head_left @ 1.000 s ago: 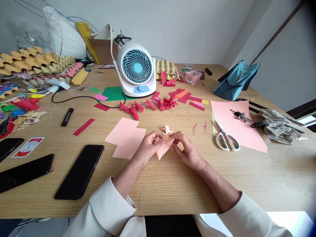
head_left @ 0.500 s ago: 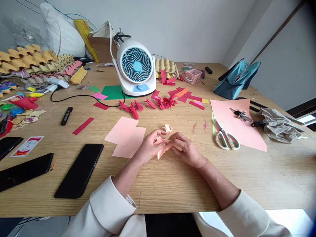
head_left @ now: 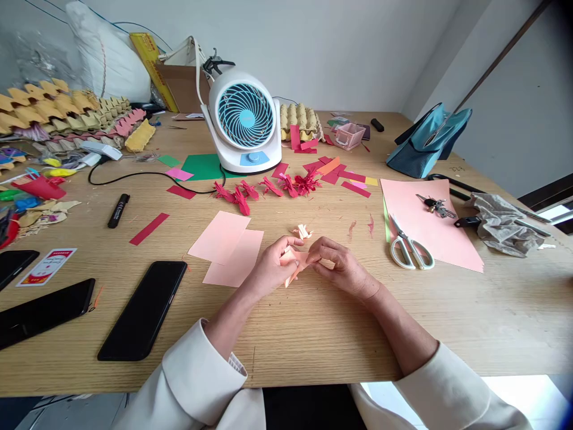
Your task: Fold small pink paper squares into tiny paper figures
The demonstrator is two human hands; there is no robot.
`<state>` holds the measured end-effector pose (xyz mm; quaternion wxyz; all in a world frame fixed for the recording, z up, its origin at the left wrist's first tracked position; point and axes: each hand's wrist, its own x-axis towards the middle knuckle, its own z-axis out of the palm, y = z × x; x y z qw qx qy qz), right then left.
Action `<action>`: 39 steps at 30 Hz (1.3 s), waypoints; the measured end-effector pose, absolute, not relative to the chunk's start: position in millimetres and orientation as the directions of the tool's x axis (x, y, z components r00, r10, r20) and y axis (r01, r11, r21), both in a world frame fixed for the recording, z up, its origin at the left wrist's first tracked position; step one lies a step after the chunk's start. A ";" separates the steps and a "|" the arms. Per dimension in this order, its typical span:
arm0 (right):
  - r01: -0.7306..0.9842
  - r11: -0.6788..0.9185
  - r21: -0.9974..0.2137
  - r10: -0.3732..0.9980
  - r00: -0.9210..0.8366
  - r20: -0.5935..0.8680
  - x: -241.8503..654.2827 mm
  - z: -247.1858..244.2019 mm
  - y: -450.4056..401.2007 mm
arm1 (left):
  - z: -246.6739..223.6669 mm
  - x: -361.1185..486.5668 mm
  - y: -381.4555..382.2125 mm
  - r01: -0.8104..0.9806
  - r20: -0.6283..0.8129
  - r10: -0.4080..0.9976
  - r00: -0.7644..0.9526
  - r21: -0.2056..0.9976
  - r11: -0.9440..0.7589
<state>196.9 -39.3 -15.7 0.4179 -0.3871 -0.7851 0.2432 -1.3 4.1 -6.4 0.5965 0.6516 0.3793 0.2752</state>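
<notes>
Between my two hands is a small folded pink paper (head_left: pixel 293 264), with creases and points showing. My left hand (head_left: pixel 274 267) grips its left side, thumb on top. The fingers of my right hand (head_left: pixel 338 267) pinch its right edge. Just beyond my fingertips lies a small pale folded paper piece (head_left: pixel 303 232). Two flat pink sheets (head_left: pixel 219 236) overlap to the left of my left hand. Several folded red paper pieces (head_left: pixel 271 187) lie in a row in front of the fan.
A white fan (head_left: pixel 246 119) stands at the back. White-handled scissors (head_left: pixel 409 245) and keys (head_left: pixel 436 206) rest on a large pink sheet (head_left: pixel 456 239) at right. Black phones (head_left: pixel 143 310), a marker (head_left: pixel 119 211) and egg trays (head_left: pixel 45 110) are at left. A blue bag (head_left: pixel 427 143) sits back right.
The folded pink paper has turned slightly between my hands, and its lower point sits a little higher. My right hand has shifted slightly, with its fingers still on the paper's edge.
</notes>
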 end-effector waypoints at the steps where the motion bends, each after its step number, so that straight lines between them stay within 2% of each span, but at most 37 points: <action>1: 0.394 0.580 -0.713 0.811 -0.368 0.455 197.2 -15.0 -39.5 | -5.9 -0.9 3.8 0.164 -0.109 0.816 0.568 0.986 0.018; 6: 0.378 0.569 -0.730 0.808 -0.420 0.412 197.0 -12.7 -40.2 | -4.8 1.3 3.0 0.131 -0.139 0.794 0.592 0.988 0.075; 18: 0.364 0.489 -0.792 0.871 -0.256 0.420 194.8 -15.8 -39.0 | -1.3 2.5 0.7 0.147 -0.121 0.753 0.647 0.989 0.033; 21: 0.402 0.463 -0.790 0.886 -0.225 0.405 193.9 -17.0 -39.4 | -1.7 5.3 -1.8 0.244 -0.077 0.803 0.591 0.966 -0.086; 26: 0.433 0.443 -0.785 0.897 -0.209 0.390 193.4 -16.2 -39.8 | -6.5 8.9 -5.0 0.341 0.162 0.849 0.503 0.866 -0.367; 32: 0.416 0.455 -0.788 0.890 -0.189 0.414 192.9 -13.0 -39.9 | -13.6 6.1 -2.6 0.405 0.257 0.846 0.467 0.788 -0.463; 39: 0.437 0.494 -0.751 0.869 -0.263 0.419 197.9 -18.2 -37.2 | -18.2 6.7 -0.8 0.456 0.357 0.800 0.483 0.678 -0.577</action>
